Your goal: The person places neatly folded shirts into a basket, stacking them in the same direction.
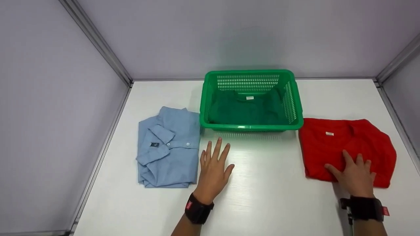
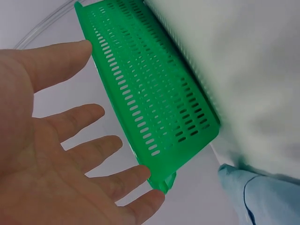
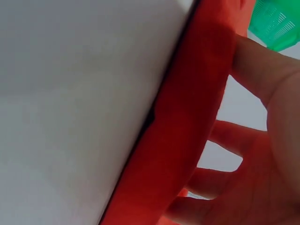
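My left hand [image 1: 213, 177] hovers with spread fingers in front of the green basket [image 1: 251, 127], between it and me, holding nothing. In the left wrist view its fingers [image 2: 93, 150] overlap the basket's slotted side [image 2: 145, 89]. My right hand [image 1: 356, 177] rests on the near part of a folded red shirt [image 1: 331, 147], fingers spread over the cloth. The right wrist view shows the thumb [image 3: 258, 65] and fingertips at the edge of the red fabric [image 3: 187, 108]. Inside the basket lies a dark green garment [image 1: 244, 111] with a white label.
A folded light blue button shirt [image 1: 178, 164] lies left of the basket, its collar toward the left. All of it sits on a white table [image 1: 262, 196] enclosed by pale panels [image 1: 183, 39] at the back and sides.
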Tool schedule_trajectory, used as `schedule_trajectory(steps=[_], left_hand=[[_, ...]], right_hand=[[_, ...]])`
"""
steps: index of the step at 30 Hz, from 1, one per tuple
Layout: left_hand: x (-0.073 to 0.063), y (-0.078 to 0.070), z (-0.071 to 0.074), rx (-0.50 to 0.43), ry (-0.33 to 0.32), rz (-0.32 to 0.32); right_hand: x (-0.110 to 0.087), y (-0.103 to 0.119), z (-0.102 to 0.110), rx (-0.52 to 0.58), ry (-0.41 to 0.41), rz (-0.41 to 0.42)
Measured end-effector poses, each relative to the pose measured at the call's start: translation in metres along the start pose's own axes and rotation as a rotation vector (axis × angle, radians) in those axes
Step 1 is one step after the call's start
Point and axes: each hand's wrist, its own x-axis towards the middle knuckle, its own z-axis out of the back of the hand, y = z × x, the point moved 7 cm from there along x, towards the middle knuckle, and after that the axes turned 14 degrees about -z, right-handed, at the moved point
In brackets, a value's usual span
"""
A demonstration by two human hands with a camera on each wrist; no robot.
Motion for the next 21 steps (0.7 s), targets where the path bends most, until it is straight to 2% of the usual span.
schedule_trajectory(steps=[6,14,21], left_hand=[[0.002,-0.013,-0.014,-0.003,0.043,-0.032],[0.011,-0.029,-0.028,0.030,0.094,-0.082],[0.010,-0.042,-0.036,0.033,0.101,-0.139]], right_hand=[[-0.003,0.002,0.001,-0.017,0.001,0.035],[-0.008,0.006,0.003,-0.086,-0.004,0.087],[-0.020,0.005,-0.004,-0.124,0.055,0.083]])
